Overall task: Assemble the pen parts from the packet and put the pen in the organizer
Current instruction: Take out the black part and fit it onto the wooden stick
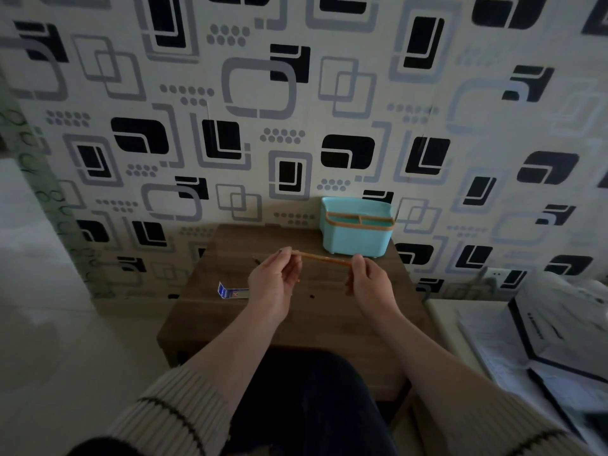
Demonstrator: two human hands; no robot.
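An orange pen barrel (pixel 320 258) is held level above the small wooden table (pixel 296 311), between both hands. My left hand (pixel 274 278) pinches its left end, where a dark tip pokes out past the fingers. My right hand (pixel 367 281) grips its right end; an orange piece shows below that hand. The light blue organizer (pixel 357 240) with an orange rim stands at the table's back right, just behind the pen. The blue and white packet (pixel 232 291) lies flat on the table to the left of my left hand.
A thin dark part (pixel 256 259) lies on the table behind my left hand, and a small dark speck (pixel 312 295) sits between my hands. The patterned wall (pixel 296 126) stands right behind the table. A box and papers (pixel 539 337) sit at the right.
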